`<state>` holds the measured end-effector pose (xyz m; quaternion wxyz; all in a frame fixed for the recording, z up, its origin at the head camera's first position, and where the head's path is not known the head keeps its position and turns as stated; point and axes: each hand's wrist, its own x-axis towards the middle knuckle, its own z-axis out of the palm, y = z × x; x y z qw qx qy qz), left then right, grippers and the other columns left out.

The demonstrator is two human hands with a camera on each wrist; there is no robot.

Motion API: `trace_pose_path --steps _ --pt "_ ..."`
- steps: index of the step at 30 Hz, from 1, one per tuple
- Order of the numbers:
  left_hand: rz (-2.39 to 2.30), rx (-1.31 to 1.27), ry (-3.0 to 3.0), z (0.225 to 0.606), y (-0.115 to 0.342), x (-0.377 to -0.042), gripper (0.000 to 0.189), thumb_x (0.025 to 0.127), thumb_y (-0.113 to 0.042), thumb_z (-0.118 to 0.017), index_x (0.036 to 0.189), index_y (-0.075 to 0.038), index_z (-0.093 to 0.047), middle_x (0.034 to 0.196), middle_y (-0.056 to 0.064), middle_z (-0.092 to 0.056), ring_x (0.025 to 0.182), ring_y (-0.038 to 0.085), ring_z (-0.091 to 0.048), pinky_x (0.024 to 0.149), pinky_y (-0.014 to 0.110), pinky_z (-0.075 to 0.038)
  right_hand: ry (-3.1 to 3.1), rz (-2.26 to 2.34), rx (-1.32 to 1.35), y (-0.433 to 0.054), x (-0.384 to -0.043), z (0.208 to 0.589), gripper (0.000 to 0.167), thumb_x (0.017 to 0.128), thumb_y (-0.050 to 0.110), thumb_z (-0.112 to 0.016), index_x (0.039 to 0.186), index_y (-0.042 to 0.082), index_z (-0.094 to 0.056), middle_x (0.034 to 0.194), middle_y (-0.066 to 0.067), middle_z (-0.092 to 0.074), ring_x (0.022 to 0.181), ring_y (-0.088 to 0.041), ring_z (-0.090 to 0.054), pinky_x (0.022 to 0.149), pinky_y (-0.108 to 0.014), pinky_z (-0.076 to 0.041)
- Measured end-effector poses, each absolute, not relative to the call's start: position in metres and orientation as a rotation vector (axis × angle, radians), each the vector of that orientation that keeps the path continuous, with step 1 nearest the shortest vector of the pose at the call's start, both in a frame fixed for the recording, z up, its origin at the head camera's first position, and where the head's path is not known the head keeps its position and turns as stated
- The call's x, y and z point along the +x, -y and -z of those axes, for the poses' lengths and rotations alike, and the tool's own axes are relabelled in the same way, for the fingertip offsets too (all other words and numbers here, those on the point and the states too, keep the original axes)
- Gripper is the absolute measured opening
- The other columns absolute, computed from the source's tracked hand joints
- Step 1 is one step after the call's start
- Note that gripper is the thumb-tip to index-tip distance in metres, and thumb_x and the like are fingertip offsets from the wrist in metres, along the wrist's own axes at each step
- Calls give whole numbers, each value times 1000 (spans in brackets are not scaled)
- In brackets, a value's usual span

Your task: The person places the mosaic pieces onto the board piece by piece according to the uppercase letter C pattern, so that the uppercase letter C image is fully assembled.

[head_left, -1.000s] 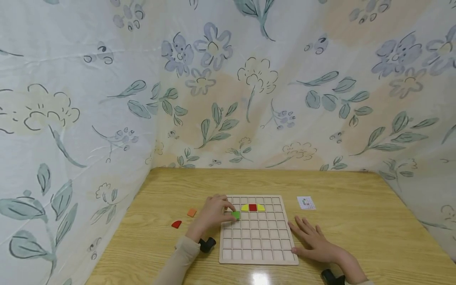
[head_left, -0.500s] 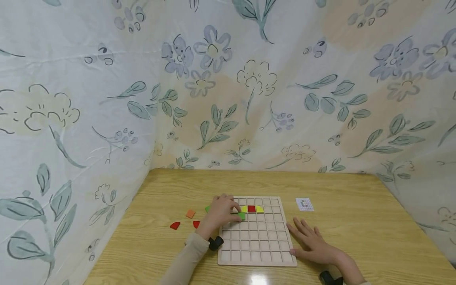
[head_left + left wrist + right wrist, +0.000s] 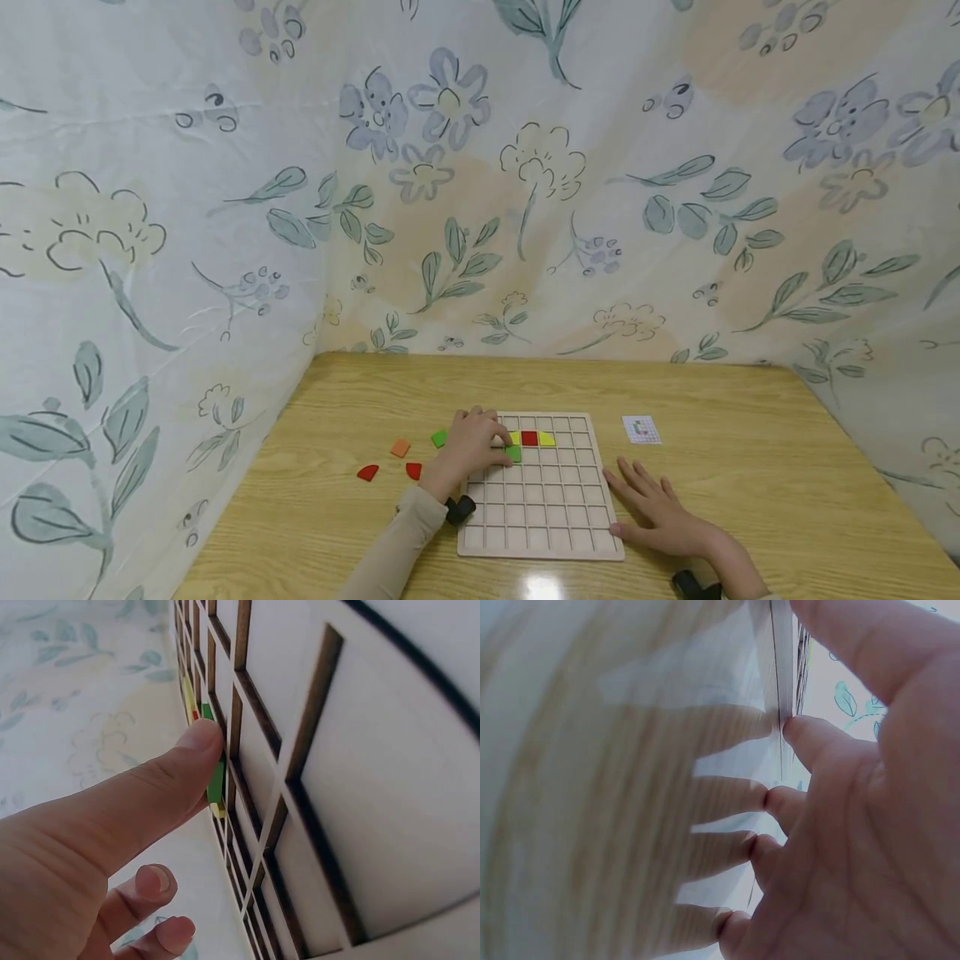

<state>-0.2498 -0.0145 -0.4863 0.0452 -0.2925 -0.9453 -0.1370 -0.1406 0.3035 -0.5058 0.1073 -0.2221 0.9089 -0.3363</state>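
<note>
My left hand point(image 3: 474, 443) pinches a green square tile point(image 3: 513, 454) between thumb and finger over the upper left part of the wooden grid board point(image 3: 540, 546). In the left wrist view the thumb lies along the green tile, right at the grid's ribs. Just behind it on the board, a red square tile point(image 3: 529, 438) sits between two yellow rounded tiles; the right yellow tile point(image 3: 547, 439) shows whole, the left one is partly hidden by fingers. My right hand point(image 3: 660, 512) rests with fingers spread on the table, its thumb touching the board's right edge.
Left of the board lie loose tiles: an orange square point(image 3: 401, 448), a green one point(image 3: 439, 438), a red quarter-round point(image 3: 367, 472) and another red piece point(image 3: 414, 471). A small printed grid card point(image 3: 641, 430) lies right of the board. Floral cloth point(image 3: 480, 208) hangs behind the table.
My left hand has moved right with the green tile, to below the left yellow tile. A second green tile and a red piece have come into view behind it. The right hand stays put.
</note>
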Motion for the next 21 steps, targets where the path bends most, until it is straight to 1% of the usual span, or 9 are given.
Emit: trace_pose_path --steps 13,21 --pt "522 -885 2891 487 15 -249 25 69 -46 -77 86 -29 -74 81 -8 -54 78 12 -42 86 47 -35 -2678 999 -653 -303 -141 506 73 87 34 -61 146 7 -27 150 -29 -7 133 -55 2 95 -72 8" --pt "671 -839 2902 489 20 -251 26 69 -44 -78 89 -28 -74 75 -9 -54 72 10 -41 80 42 -34 -2680 1021 -657 -302 -141 506 74 87 33 -62 146 7 -27 151 -28 -6 132 -56 1 95 -71 8"
